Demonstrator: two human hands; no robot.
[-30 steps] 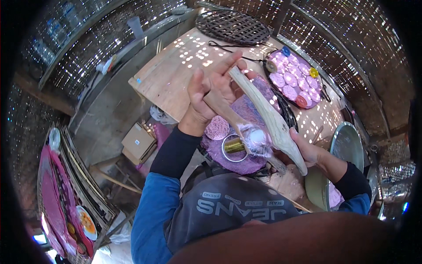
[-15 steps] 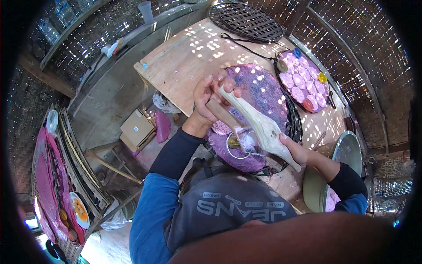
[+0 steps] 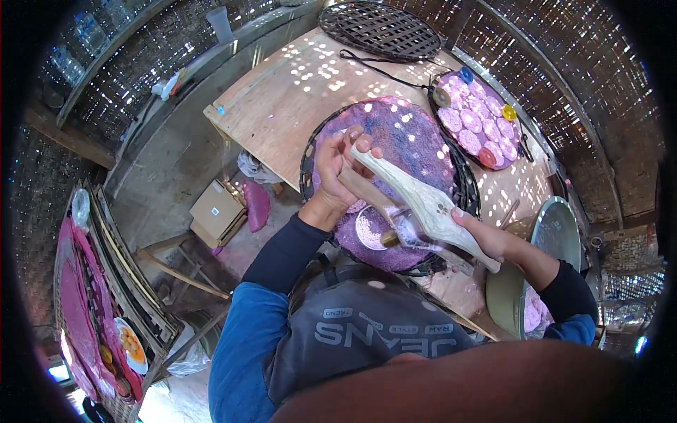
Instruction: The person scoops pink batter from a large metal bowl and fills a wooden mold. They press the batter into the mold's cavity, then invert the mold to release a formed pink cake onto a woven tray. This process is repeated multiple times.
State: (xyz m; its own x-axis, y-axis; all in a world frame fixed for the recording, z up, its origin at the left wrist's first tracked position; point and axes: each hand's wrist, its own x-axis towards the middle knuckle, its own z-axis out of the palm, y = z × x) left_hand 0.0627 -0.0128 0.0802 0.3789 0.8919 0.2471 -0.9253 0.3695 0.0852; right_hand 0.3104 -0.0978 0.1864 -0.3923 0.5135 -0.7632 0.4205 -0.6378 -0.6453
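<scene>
A wooden hand press angles across the middle: a long pale upper arm (image 3: 405, 183) over a browner lower arm (image 3: 363, 185), with a clear, pale-smeared middle and a brass-coloured cylinder (image 3: 388, 238) below. My left hand (image 3: 335, 169) is closed round the upper-left ends of both arms. My right hand (image 3: 485, 236) grips the lower-right end, thumb on the pale arm. Under the press, a metal ring (image 3: 360, 229) with pale pink strands in it sits on a purple, speckled round mat (image 3: 409, 134) on a dark woven tray.
The plywood table (image 3: 282, 106) holds a woven lattice tray (image 3: 381, 29), a tray of pink rounds (image 3: 479, 123) and a large green basin (image 3: 504, 307). Cardboard (image 3: 215, 208) lies on the floor. A rack (image 3: 134, 271) with pink sheets and a plate stands at left.
Over the last second my left hand has moved down and closed further on the press's arms. Pink strands now show inside the ring, and less of the brass cylinder is visible.
</scene>
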